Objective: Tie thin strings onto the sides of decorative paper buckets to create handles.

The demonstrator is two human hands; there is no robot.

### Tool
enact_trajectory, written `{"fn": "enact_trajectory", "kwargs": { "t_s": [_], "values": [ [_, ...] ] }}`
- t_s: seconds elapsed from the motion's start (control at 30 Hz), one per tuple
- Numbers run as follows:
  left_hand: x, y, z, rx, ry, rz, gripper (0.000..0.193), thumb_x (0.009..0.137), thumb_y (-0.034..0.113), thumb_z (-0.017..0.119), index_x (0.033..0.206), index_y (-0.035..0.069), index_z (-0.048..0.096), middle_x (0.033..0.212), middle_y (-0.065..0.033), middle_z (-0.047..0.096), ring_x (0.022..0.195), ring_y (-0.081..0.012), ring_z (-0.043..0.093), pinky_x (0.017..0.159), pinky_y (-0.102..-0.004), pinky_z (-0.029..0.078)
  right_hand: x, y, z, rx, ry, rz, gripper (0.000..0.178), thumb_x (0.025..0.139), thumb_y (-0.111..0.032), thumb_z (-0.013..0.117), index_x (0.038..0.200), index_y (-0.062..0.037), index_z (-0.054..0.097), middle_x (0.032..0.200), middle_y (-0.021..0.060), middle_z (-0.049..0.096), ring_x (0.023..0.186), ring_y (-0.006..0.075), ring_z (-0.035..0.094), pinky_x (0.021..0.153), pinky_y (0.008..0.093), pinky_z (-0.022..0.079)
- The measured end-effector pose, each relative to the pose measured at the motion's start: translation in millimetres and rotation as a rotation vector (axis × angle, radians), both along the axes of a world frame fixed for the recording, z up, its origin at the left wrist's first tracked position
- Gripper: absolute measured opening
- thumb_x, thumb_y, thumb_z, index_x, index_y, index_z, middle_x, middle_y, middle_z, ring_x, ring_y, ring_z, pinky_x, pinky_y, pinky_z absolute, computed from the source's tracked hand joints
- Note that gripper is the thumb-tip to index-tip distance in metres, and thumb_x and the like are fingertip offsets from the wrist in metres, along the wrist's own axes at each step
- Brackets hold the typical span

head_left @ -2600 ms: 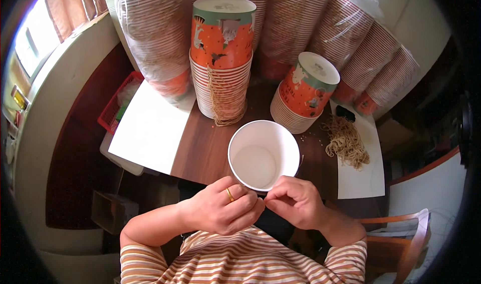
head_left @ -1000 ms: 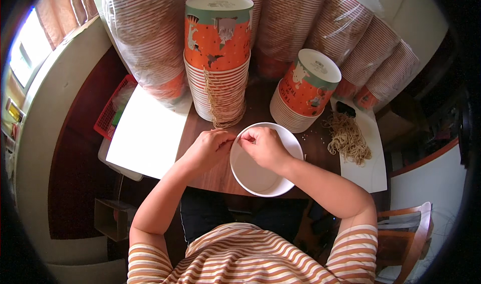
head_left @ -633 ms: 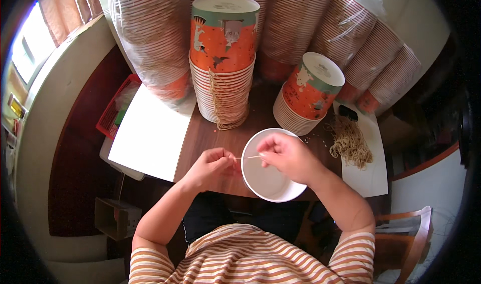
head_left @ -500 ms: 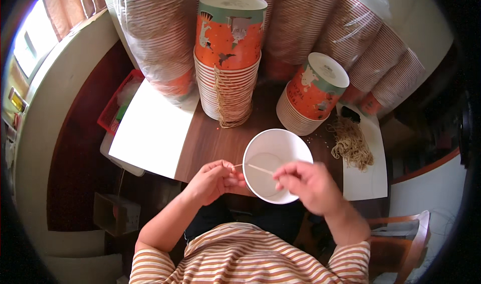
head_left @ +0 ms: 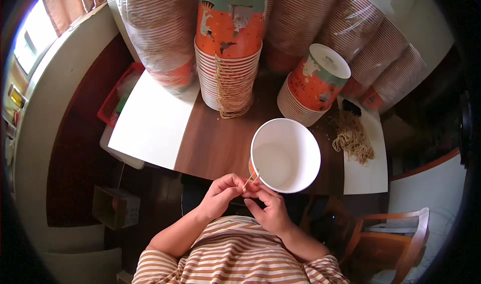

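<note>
A paper bucket, white inside with a strip of orange outer wall showing, stands at the table's front edge with its mouth up. By the near left of its rim, my left hand pinches a tan strand of twine, which loops up over the rim. My right hand has its fingertips against the left ones at the twine's end, its fingers bent and partly overlapped. Several strands of the same twine hang down a tall stack of upturned orange buckets behind.
A shorter stack of orange buckets stands behind right. A tangled twine bundle lies on a white sheet at right. Plastic-wrapped bucket stacks line the back. Another white sheet and a red basket are at left.
My right hand has come out from over the bucket's mouth, moving left and toward me to meet my left hand. The twine now loops at the rim; the bucket appears slightly farther right.
</note>
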State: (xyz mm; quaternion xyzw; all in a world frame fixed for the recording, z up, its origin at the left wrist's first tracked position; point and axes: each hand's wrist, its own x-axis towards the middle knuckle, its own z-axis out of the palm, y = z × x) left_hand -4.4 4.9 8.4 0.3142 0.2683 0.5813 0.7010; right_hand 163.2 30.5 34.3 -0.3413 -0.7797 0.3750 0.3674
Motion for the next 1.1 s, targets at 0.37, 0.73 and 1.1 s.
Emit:
{"fn": "enact_trajectory", "kwargs": {
  "t_s": [0.37, 0.73, 1.1],
  "values": [
    [11.2, -1.2, 20.9, 0.496, 1.003, 0.281, 0.008, 0.081, -0.001, 0.059, 0.089, 0.0, 0.056, 0.074, -0.0062, 0.052, 0.06, -0.0111, 0.05, 0.052, -0.0228, 0.039, 1.2, 4.3, 7.2, -0.095, 0.153, -0.194, 0.008, 0.08, -0.002, 0.068, 0.085, 0.0009, 0.063, 0.082, 0.0078, 0.064, 0.067, 0.0123, 0.058, 0.06, 0.0234, 0.048],
    [10.7, 24.4, 31.0, 0.688, 1.177, 0.202, 0.049, 0.071, -0.002, 0.063, 0.118, 0.006, 0.057, 0.073, -0.0073, 0.057, 0.063, -0.0251, 0.059, 0.054, -0.0353, 0.05, 13.8, 6.6, 18.0, -0.094, 0.062, -0.173, 0.008, 0.078, 0.002, 0.067, 0.084, 0.0017, 0.063, 0.08, 0.0075, 0.064, 0.066, 0.0139, 0.06, 0.061, 0.025, 0.048],
    [14.1, 35.3, 17.3, 0.926, 1.333, 0.388, 0.036, 0.065, 0.005, 0.071, 0.1, 0.006, 0.063, 0.068, -0.0042, 0.054, 0.055, -0.0221, 0.053, 0.05, -0.0343, 0.044, 18.6, 10.8, 20.5, -0.13, 0.069, -0.174, 0.009, 0.078, 0.0, 0.069, 0.083, 0.0008, 0.062, 0.076, 0.0068, 0.062, 0.059, 0.0127, 0.056, 0.056, 0.0248, 0.046]
  ]
}}
